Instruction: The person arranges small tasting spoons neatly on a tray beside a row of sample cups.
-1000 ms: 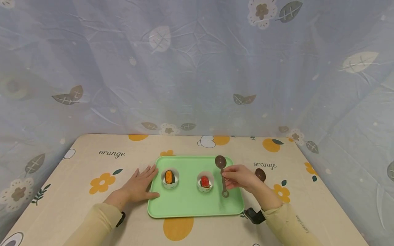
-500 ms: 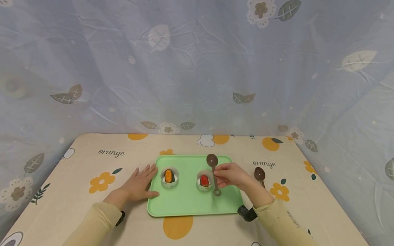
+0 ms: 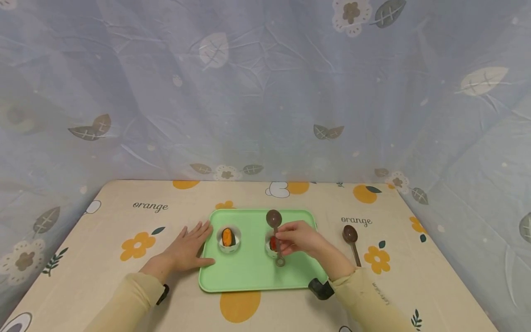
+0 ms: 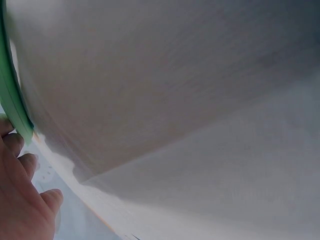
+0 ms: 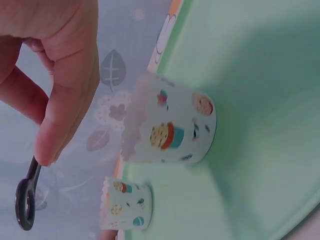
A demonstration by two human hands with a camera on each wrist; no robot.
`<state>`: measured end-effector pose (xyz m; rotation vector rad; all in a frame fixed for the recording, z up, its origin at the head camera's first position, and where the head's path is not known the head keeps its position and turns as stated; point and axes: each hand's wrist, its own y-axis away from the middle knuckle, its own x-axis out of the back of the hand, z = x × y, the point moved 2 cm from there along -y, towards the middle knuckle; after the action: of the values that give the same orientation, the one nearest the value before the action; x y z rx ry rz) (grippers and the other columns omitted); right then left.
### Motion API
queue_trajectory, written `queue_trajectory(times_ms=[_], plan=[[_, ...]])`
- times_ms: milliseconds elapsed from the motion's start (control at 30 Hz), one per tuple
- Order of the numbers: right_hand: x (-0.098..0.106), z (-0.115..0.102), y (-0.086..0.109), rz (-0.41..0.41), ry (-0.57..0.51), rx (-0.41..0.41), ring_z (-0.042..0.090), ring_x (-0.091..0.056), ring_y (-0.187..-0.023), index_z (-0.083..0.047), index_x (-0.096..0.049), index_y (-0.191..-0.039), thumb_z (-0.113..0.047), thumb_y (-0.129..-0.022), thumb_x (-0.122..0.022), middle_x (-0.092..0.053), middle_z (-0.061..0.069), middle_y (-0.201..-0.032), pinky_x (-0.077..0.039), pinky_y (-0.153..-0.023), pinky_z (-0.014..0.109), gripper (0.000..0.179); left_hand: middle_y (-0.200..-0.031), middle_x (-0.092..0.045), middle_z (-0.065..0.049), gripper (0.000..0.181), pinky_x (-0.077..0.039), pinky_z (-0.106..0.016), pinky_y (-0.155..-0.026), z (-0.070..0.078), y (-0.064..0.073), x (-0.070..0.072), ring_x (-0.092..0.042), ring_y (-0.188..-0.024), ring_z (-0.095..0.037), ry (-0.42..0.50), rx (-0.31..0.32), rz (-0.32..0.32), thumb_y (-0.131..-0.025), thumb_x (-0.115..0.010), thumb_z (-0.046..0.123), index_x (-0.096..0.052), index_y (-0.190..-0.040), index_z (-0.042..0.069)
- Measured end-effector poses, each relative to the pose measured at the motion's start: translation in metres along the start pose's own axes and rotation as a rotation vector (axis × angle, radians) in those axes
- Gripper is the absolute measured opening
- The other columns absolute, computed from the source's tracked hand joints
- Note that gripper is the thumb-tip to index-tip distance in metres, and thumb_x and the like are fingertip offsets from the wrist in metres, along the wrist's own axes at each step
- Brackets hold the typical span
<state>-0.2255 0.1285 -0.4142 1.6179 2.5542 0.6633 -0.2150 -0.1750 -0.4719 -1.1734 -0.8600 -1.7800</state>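
My right hand [image 3: 300, 238] pinches a brown spoon [image 3: 274, 218] by its handle, bowl pointing away from me, above the right part of a green tray [image 3: 253, 279]. Under the spoon stands a white paper cup [image 3: 269, 251] with a red piece [image 3: 272, 243] in it, partly hidden by the hand. In the right wrist view the spoon's ring end [image 5: 25, 205] hangs clear of that printed cup [image 5: 175, 125]. A second cup [image 3: 229, 249] on the tray's left holds an orange-and-black piece [image 3: 227, 237]. My left hand [image 3: 188, 249] rests with straight fingers at the tray's left edge.
Another brown spoon [image 3: 350, 234] lies on the patterned tablecloth [image 3: 103, 281] to the right of the tray. A grey-blue curtain [image 3: 265, 92] with leaf prints hangs behind and beside the table.
My right hand has carried the spoon leftward, from the tray's right side to over the cup with the red piece. The left hand stays where it was.
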Motion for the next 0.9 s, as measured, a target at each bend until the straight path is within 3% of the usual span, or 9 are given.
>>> queue_trajectory(times_ms=[467,900], plan=[[-0.034,-0.007,-0.010,0.001,0.036,0.012,0.006,-0.059,-0.051,0.014,-0.057,-0.111,-0.005,-0.090,-0.054,-0.057,0.001,-0.063,-0.058,-0.057,0.028,0.027,-0.153,-0.022,-0.020,0.095,-0.012,-0.064,-0.112,0.001,0.001,0.001,-0.019,-0.141,-0.041,0.007,0.003,0.003,-0.078,-0.064,0.055,-0.027,-0.145,-0.001],[-0.048,-0.005,-0.012,0.024,0.057,0.000,0.007,-0.059,-0.051,0.013,-0.059,-0.107,-0.004,-0.090,-0.054,-0.058,0.003,-0.064,-0.058,-0.056,0.028,0.024,-0.154,-0.021,-0.020,0.095,-0.013,-0.064,-0.112,-0.001,0.000,0.000,-0.019,-0.142,-0.041,-0.001,-0.003,0.002,-0.079,-0.063,0.056,-0.026,-0.145,0.000]])
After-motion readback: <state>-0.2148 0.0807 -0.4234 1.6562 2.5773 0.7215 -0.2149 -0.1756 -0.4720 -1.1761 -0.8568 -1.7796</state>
